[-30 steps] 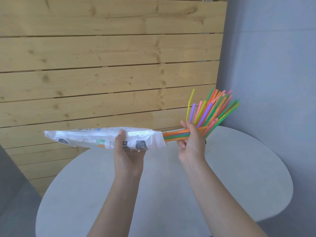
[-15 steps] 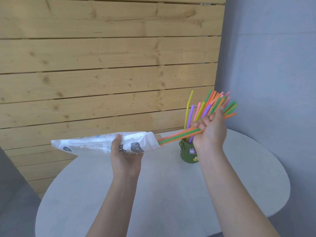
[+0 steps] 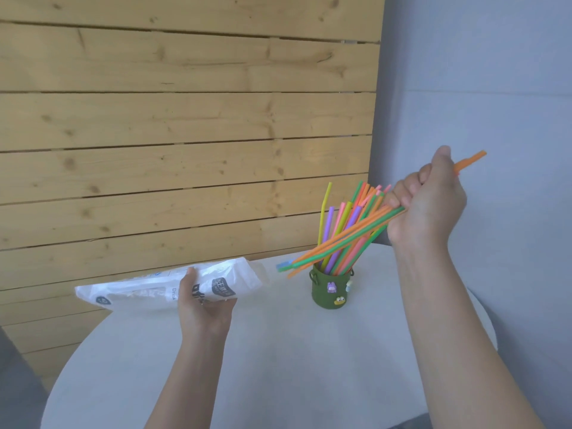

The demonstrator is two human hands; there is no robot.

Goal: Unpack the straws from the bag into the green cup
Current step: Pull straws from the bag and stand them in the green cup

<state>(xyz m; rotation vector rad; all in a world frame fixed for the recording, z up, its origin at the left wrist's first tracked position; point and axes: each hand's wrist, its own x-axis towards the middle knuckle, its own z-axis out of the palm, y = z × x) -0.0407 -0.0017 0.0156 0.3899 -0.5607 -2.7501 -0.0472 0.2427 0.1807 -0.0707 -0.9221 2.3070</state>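
My right hand grips a small bunch of orange, green and blue straws, held slanting in the air above the green cup. Their lower ends hang clear of the bag's mouth. The cup stands on the round white table and holds several coloured straws that fan up and to the right. My left hand holds the white plastic bag from below, roughly level, left of the cup. What is left inside the bag I cannot see.
A wooden plank wall rises behind the table and a grey wall stands on the right. The table's round edge runs near the cup at the back and right.
My right hand has pulled the bunch of straws fully out of the bag, up and to the right. The bag and my left hand have sunk a little.
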